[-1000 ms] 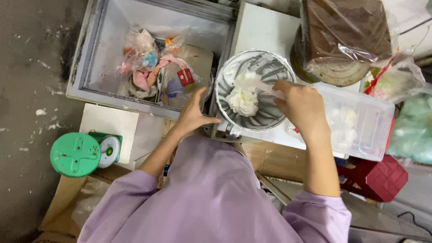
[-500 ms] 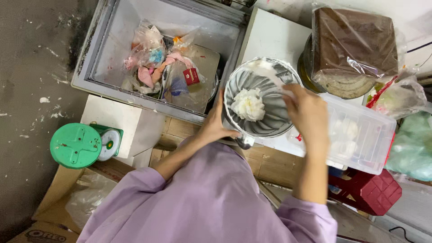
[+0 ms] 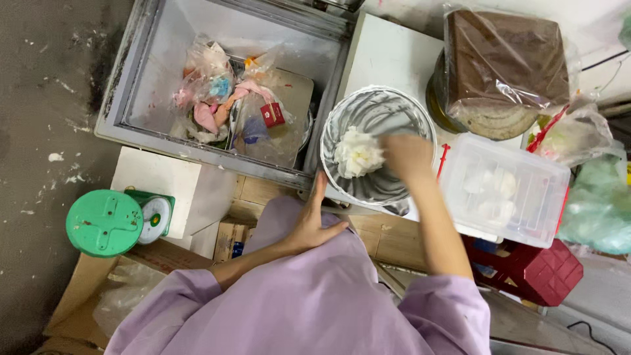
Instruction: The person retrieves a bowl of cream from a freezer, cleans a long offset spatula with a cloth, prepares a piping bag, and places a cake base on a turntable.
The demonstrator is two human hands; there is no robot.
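Observation:
A round metal bowl (image 3: 388, 108) lined with clear plastic stands on a white surface and holds a white crumbly lump (image 3: 357, 152). My right hand (image 3: 409, 158) reaches into the bowl, its fingers blurred and touching the right side of the lump; I cannot tell whether they grip it. My left hand (image 3: 314, 220) rests with fingers apart by the bowl's near rim, pointing up toward it, holding nothing. My lilac sleeves fill the bottom of the view.
An open chest freezer (image 3: 158, 141) at the upper left holds several plastic bags. A clear lidded box (image 3: 503, 190) lies right of the bowl, a brown wrapped block (image 3: 503, 66) behind it. A green kitchen scale (image 3: 105, 222), cardboard boxes and a red stool (image 3: 539, 273) surround me.
My left hand has dropped from the bowl's left rim to below it. My right hand moved from the rim down into the bowl against the lump.

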